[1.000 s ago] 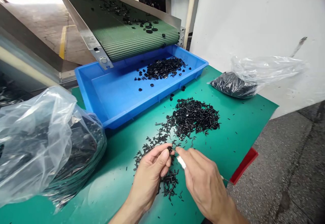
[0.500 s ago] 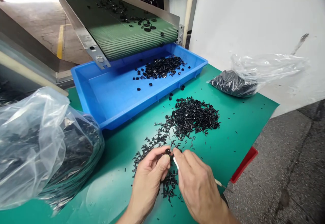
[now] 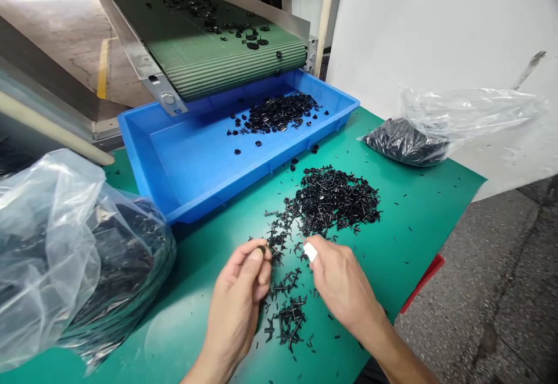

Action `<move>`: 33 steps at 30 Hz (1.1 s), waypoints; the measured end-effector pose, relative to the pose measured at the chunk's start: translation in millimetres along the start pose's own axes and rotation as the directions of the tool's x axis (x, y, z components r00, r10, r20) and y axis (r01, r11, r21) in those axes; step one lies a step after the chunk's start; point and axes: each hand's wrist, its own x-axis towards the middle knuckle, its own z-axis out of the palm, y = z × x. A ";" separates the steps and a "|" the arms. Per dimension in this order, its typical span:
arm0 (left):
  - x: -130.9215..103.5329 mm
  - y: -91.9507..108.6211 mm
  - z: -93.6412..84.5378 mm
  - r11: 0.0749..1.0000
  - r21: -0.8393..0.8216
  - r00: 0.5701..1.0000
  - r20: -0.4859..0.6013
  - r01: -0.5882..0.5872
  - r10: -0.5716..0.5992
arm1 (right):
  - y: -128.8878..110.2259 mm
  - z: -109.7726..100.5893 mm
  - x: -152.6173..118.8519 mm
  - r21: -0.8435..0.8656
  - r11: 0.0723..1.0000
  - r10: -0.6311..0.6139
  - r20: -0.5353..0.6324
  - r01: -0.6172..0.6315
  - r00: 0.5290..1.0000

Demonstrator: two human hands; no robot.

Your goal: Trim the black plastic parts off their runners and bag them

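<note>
My left hand [image 3: 238,291] pinches a small round black plastic part [image 3: 261,250] between thumb and forefinger. Across a gap to the right, my right hand [image 3: 344,288] is closed around a white-handled tool [image 3: 310,251]. A thin tip sticks out beyond its white end; the rest is hidden in the palm. Loose black sprue scraps [image 3: 290,320] lie on the green table between and below my hands. Just past my fingers is a larger heap of small black plastic parts [image 3: 337,201].
A green conveyor belt [image 3: 226,61] carrying black parts slopes down over a blue tray [image 3: 209,198] holding more of them. Filled clear plastic bags stand at left [image 3: 126,256] and far right [image 3: 405,143]. A red bin [image 3: 422,282] shows below the green table's [image 3: 209,326] right edge.
My hands have moved apart. The left went left with the round black part; the right shifted up and right with the tool, uncovering scraps between them.
</note>
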 end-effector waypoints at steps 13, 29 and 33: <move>2.1 15.1 2.0 0.987 -0.152 0.999 0.033 0.042 -0.038 | -21.9 3.0 32.1 -0.217 0.954 -0.194 0.073 0.206 0.978; -5.4 -7.5 0.8 0.999 -0.015 0.987 0.154 0.045 -0.042 | -13.7 -9.5 -26.0 0.019 0.952 -0.302 -0.073 0.304 0.950; -4.2 -11.1 -2.4 0.998 0.044 0.987 0.160 -0.037 0.029 | -10.5 -6.5 -31.2 -0.130 0.925 -0.373 -0.137 0.356 0.918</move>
